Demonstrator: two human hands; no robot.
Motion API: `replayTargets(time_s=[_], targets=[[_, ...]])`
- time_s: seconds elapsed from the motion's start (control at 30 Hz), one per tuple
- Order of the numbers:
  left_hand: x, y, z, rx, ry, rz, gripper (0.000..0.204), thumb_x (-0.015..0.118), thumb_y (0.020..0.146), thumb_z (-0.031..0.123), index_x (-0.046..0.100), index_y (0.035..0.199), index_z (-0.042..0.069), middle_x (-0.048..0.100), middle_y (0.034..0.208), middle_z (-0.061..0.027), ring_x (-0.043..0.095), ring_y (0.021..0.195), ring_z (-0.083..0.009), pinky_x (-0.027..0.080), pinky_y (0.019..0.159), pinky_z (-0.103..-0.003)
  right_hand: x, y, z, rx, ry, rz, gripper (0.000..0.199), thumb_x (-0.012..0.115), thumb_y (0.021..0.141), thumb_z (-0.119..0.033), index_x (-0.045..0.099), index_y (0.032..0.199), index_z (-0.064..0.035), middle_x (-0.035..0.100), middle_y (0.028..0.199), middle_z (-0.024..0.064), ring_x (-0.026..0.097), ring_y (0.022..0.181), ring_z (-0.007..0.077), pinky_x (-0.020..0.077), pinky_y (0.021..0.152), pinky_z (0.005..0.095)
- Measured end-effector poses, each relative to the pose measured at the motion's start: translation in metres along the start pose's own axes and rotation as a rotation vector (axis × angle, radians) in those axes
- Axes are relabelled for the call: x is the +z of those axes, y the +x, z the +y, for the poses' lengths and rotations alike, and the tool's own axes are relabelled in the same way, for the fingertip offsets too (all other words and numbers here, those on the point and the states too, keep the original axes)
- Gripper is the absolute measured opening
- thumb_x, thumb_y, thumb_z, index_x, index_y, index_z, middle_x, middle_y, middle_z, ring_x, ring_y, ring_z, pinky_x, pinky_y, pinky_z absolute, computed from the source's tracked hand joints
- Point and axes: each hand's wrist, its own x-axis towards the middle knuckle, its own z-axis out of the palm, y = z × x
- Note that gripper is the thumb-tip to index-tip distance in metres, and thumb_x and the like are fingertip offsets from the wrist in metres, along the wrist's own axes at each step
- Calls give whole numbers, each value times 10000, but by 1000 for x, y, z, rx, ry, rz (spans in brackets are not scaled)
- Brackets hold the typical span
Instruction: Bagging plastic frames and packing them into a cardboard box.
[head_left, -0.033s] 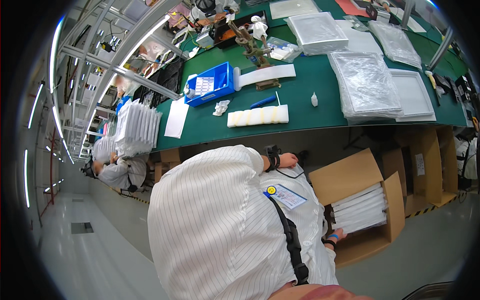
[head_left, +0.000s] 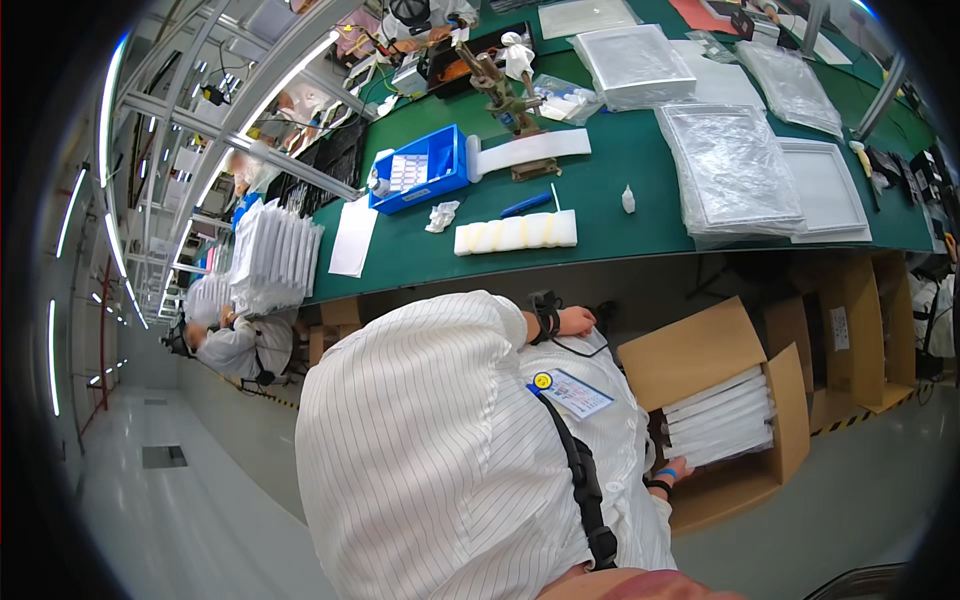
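Observation:
My left hand, with a black strap and a cord at its wrist, is in front of my body below the table edge. Its fingers look curled in, with nothing visible in them. Down at the right, my right hand reaches into an open cardboard box. It touches the near end of a row of white, plastic-wrapped flat panels standing in the box. The fingertips are hidden against the panels, so their grip does not show.
On the green table are a blue bin, a white foam block, a blue pen, a small bottle and bagged frames. Wrapped panels stack at the left, near a seated person. More cartons stand right.

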Motion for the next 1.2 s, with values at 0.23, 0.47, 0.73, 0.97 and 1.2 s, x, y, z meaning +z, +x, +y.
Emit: replayTargets(time_s=[0.23, 0.47, 0.73, 0.97, 1.2], targets=[[2, -4, 4, -62, 33, -31, 433, 540, 816, 175, 570, 1195, -32, 661, 1038, -152, 658, 905, -201, 522, 821, -295, 4, -7, -6, 26, 26, -5, 665, 501, 751, -28, 308, 1385, 23, 469, 1298, 260, 520, 1129, 378, 452, 948, 431], [7, -6, 5, -45, -12, -36, 410, 531, 828, 145, 572, 1196, -31, 661, 1035, -152, 658, 909, -204, 524, 821, -292, -2, -5, 0, 42, 89, -18, 683, 505, 748, -8, 288, 1395, 9, 460, 1304, 243, 505, 1150, 363, 440, 973, 427], [4, -4, 1, -39, -35, -27, 326, 471, 886, 123, 592, 1140, -41, 670, 958, -124, 653, 842, -192, 530, 764, -292, 4, -10, -2, 18, 73, 14, 718, 520, 739, -44, 266, 1408, 26, 450, 1316, 261, 502, 1165, 363, 436, 975, 411], [5, -3, 2, -35, -53, -31, 330, 470, 887, 123, 591, 1143, -46, 671, 957, -134, 655, 832, -196, 534, 760, -292, 5, -7, 0, 11, 53, 21, 718, 526, 747, -68, 267, 1409, 28, 457, 1309, 268, 521, 1147, 365, 456, 958, 416], [6, -4, 3, -13, -43, -25, 325, 479, 890, 140, 599, 1126, -48, 674, 955, -141, 658, 824, -202, 534, 756, -295, 3, -7, 0, 29, 68, 32, 728, 524, 760, -70, 244, 1428, 1, 459, 1306, 270, 535, 1127, 373, 464, 951, 414]])
